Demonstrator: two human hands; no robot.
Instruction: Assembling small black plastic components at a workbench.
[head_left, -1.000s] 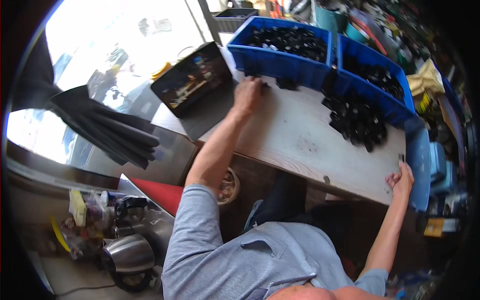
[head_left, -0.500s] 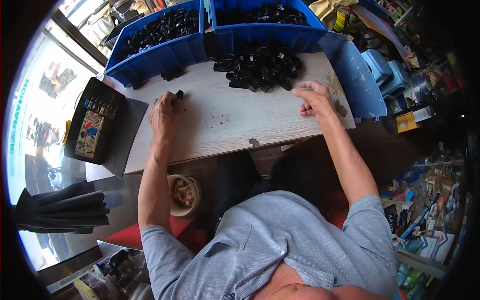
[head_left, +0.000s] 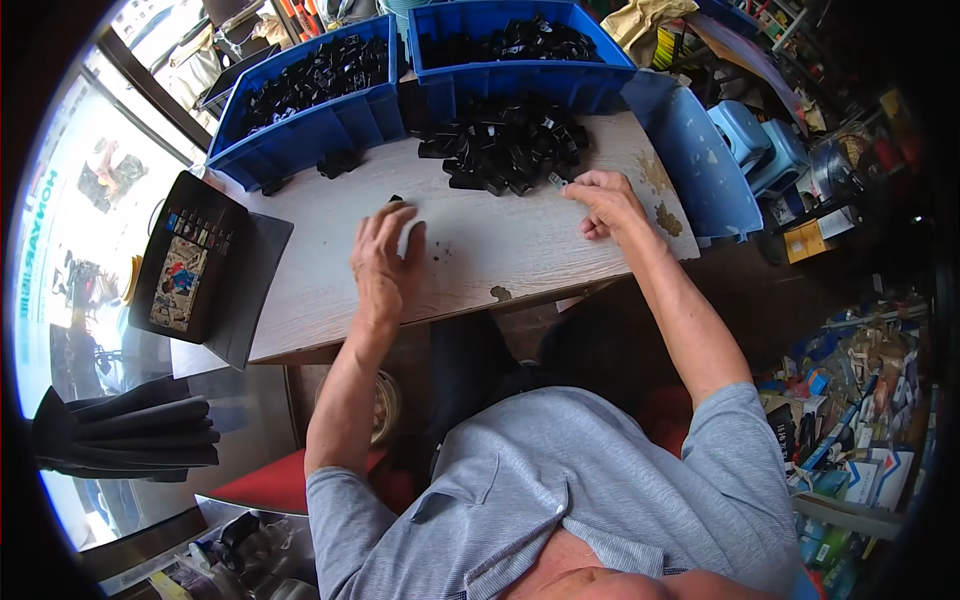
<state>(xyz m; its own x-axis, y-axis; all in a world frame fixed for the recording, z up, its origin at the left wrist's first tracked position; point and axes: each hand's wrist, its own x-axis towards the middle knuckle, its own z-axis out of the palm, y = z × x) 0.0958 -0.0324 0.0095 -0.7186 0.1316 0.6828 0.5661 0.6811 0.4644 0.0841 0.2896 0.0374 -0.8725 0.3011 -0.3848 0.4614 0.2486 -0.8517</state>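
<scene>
My left hand (head_left: pixel 384 258) is over the middle left of the table, fingers curved and thumb apart from them. A small black piece (head_left: pixel 395 199) shows just past its fingertips; whether they touch it I cannot tell. At the near right edge of a pile of black pieces (head_left: pixel 505 147), my right hand (head_left: pixel 608 205) is closed, thumb against forefinger, on a small, clear or silvery piece (head_left: pixel 557 180). Its exact kind is too small to make out. More black pieces (head_left: pixel 340 163) lie in a small group by the left bin.
Two blue bins (head_left: pixel 315 135) (head_left: pixel 520 78) full of black pieces stand along the far side. A screen device (head_left: pixel 185 265) leans open at the table's left. A pale blue tub (head_left: pixel 700 160) adjoins the right edge; a bucket (head_left: pixel 386 408) is below the table (head_left: pixel 330 300).
My left hand has moved right and nearer, its thumb now apart from the fingers. My right hand has shifted slightly left, and a small clear or silvery piece now shows at its fingertips.
</scene>
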